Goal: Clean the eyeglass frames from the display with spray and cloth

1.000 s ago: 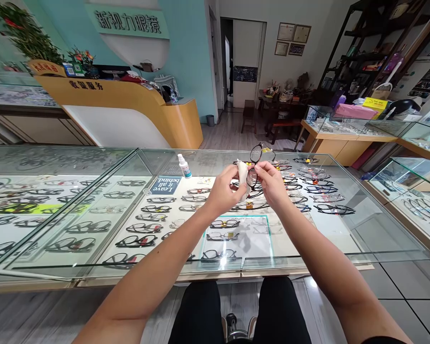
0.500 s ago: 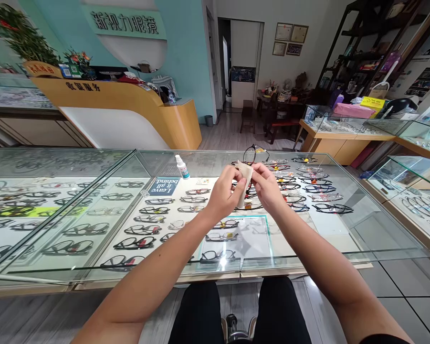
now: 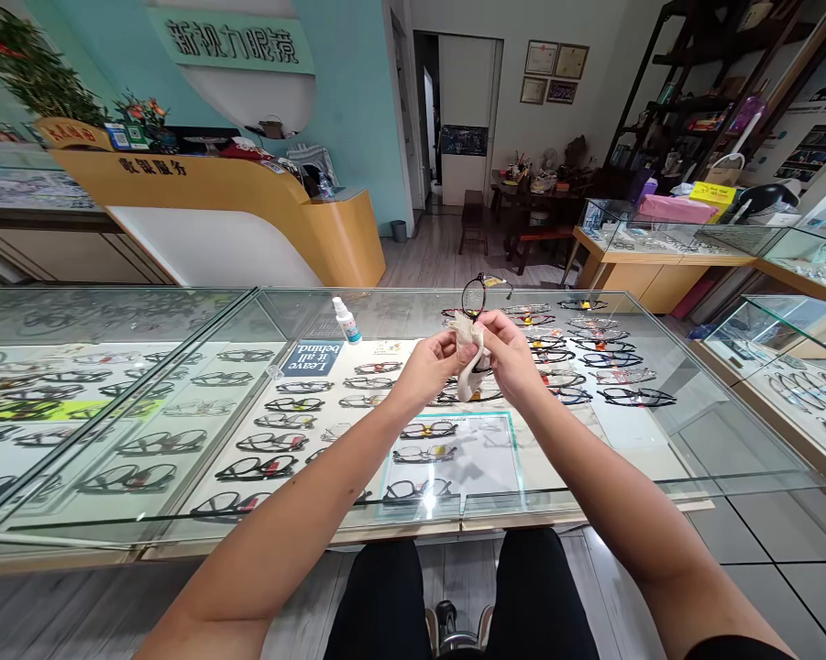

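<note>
Above the glass counter, a pair of dark-framed eyeglasses (image 3: 474, 295) is held upright between my two hands, one round lens sticking up over the fingers. My left hand (image 3: 435, 368) pinches a pale beige cloth (image 3: 468, 367) that wraps the lower part of the glasses and hangs down in a fold. With thumb and fingers closed, my right hand (image 3: 510, 356) grips the frame from the right side, close against the cloth. Cloth and fingers hide the other lens.
The glass display counter (image 3: 564, 481) holds rows of eyeglasses. On its top, left of my hands, stands a white spray bottle (image 3: 347, 321). A wooden cash desk (image 3: 347, 234) is behind at left; another glass showcase (image 3: 666, 243) stands at right.
The eyeglasses have turned and shifted slightly left. The cloth has moved from a flat upright fold to a looser drape hanging lower, and my left fingers have shifted on it.
</note>
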Demonstrator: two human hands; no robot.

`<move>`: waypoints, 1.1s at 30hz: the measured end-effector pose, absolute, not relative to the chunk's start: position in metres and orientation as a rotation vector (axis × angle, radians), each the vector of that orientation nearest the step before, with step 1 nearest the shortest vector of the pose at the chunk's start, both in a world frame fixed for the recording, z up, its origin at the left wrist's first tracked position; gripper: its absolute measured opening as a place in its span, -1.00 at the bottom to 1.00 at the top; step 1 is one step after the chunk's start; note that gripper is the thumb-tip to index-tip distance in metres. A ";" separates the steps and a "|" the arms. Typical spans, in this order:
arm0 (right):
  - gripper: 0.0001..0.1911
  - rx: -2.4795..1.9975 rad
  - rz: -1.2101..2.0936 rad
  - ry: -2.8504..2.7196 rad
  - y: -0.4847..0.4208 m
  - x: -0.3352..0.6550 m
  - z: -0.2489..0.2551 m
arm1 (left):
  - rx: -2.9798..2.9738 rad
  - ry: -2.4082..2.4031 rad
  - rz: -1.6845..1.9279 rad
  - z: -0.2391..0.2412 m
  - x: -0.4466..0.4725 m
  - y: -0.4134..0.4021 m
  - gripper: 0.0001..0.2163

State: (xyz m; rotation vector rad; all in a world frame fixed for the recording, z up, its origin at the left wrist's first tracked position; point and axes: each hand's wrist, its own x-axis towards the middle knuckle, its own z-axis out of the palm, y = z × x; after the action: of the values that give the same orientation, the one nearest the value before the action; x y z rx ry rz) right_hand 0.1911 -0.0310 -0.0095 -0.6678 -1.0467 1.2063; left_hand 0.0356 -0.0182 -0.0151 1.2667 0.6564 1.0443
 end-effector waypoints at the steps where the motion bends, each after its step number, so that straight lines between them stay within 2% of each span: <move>1: -0.44 -0.672 1.204 -1.060 -0.031 0.192 -0.010 | 1.237 0.649 0.999 -0.013 0.034 -0.019 -0.38; 8: -0.47 -0.698 1.220 -1.113 -0.031 0.192 -0.012 | 1.082 0.588 0.846 -0.009 0.031 -0.022 -0.46; 18: -0.46 -0.685 1.364 -0.995 -0.027 0.191 -0.013 | 1.141 0.595 0.844 -0.003 0.029 -0.026 -0.50; 33: -0.40 -0.676 1.385 -0.971 -0.032 0.192 -0.007 | 1.277 0.608 0.932 -0.012 0.031 -0.022 -0.43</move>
State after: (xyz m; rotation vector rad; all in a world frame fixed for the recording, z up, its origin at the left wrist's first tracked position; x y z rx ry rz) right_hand 0.1920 -0.0317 -0.0068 -0.6756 -0.9708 1.3850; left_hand 0.0307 -0.0221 -0.0121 1.2774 0.6081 0.9322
